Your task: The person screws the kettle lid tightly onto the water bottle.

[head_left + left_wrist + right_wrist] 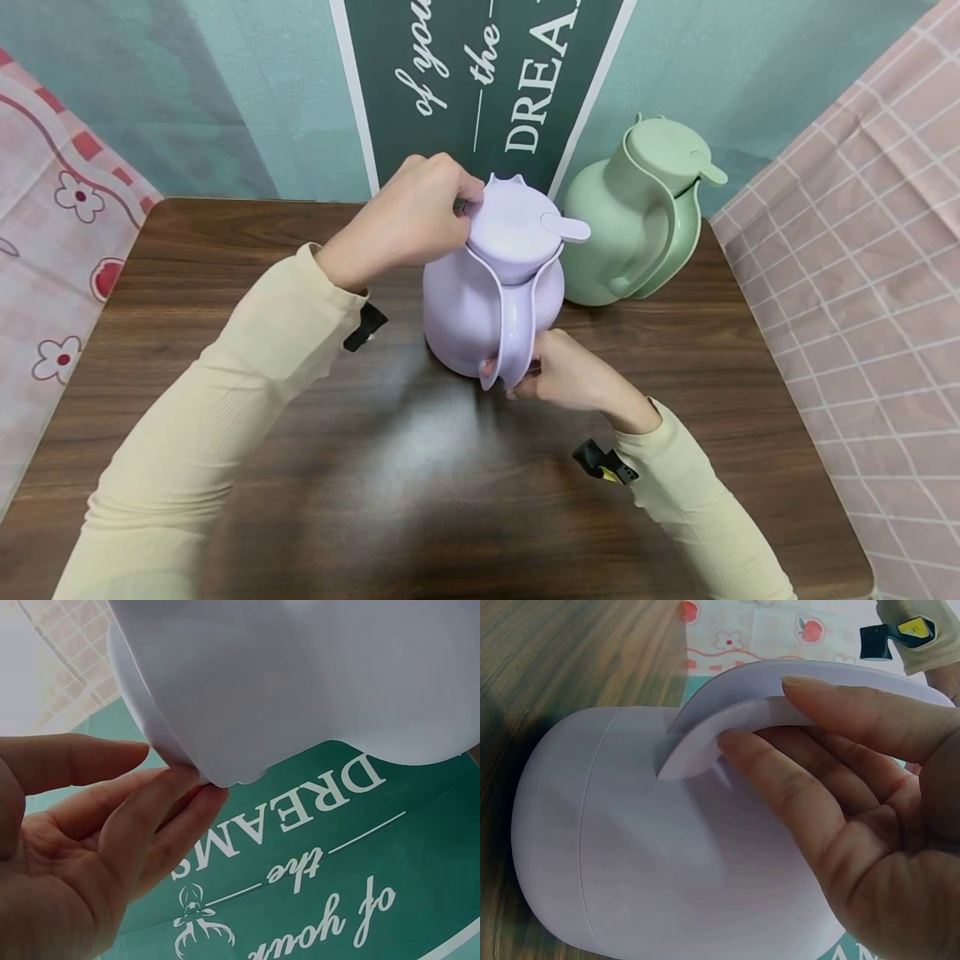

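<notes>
A lilac jug (465, 312) with a flat lid (513, 218) stands on the brown wooden table, its handle (516, 329) toward me. My left hand (420, 208) is at the left of its top. In the left wrist view, thumb and fingers (135, 832) pinch the thin edge at the top of the jug; whether this is lid or rim I cannot tell. Low on the handle, my right hand (570, 375) grips from the right. The right wrist view shows its thumb and index finger (780, 780) against the handle's edge; the other fingers curl partly out of sight behind.
A pale green jug (607, 217) of the same shape stands just behind and right of the lilac one. A green lettered panel (465, 100) is at the back wall. Pink tiled covering (877, 250) borders the right side, a flowered cloth (60, 225) the left.
</notes>
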Demonstrator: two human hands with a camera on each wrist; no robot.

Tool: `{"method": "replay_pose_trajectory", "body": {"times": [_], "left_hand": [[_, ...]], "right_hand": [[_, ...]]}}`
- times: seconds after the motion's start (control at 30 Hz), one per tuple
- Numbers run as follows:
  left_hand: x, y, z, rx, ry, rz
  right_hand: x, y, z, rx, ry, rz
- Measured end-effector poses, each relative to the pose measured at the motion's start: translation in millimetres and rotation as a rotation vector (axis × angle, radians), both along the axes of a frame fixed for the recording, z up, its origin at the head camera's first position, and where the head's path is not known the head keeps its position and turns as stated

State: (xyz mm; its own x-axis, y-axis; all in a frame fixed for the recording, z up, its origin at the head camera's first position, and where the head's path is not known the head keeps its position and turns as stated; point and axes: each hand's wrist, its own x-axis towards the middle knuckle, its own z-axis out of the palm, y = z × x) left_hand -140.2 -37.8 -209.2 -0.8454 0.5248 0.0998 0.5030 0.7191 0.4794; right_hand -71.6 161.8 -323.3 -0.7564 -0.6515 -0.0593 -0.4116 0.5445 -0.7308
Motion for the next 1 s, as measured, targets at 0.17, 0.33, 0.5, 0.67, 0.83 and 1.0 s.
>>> {"method": "replay_pose_trajectory", "body": {"times": [0.17, 0.33, 0.5, 0.67, 0.83, 1.0], "left_hand": [[2.1, 0.2, 0.7, -0.011, -0.006, 0.007], [8.3, -0.1, -0.4, -0.006, 0.007, 0.013], [14.3, -1.7, -3.5, 0.021, 0.039, 0.015], [14.9, -1.6, -5.3, 0.038, 0.058, 0.012], [13.1, -0.9, -5.0, 0.025, 0.052, 0.016], [10.7, -0.4, -4.9, 0.015, 0.046, 0.012]], "right_hand": [[-0.1, 0, 0.3, 0.014, -0.014, -0.012], [-0.3, 0, -0.2, 0.018, -0.009, -0.017], [-0.1, 0, 0.0, 0.027, -0.007, -0.027], [-0.5, -1, 0.2, 0.022, -0.021, -0.028], [-0.4, -1, 0.8, 0.026, -0.020, -0.032], [0.0, -1, 0.3, 0.026, -0.022, -0.037]]}}
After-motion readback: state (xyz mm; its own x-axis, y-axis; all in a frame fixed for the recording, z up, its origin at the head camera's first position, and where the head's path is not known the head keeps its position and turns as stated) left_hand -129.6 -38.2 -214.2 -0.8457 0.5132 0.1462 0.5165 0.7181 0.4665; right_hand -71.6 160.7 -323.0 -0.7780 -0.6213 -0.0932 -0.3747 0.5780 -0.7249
